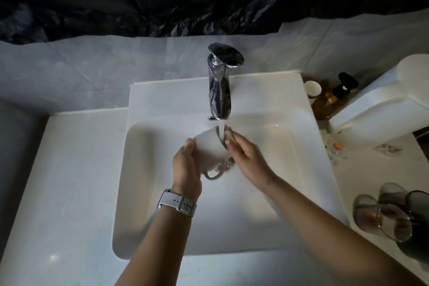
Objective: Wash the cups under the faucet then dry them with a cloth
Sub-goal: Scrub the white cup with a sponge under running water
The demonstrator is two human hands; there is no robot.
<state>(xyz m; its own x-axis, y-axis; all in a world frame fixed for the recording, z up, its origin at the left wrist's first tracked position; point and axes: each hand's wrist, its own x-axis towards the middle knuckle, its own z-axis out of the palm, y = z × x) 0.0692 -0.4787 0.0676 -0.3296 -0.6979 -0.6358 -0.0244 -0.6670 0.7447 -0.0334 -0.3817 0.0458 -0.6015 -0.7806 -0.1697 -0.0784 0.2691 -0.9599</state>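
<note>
A white cup with its handle pointing down lies tilted on its side over the basin, its mouth turned right under the running stream of the chrome faucet. My left hand, with a white watch on the wrist, grips the cup around its base and side. My right hand is at the cup's mouth, fingertips curled over the rim in the water. Several smoky glass cups lie on the counter at the right.
The white rectangular sink fills the middle. At the back right stand a small white cup, an amber pump bottle and a white toilet tank. Small clutter lies on the right counter.
</note>
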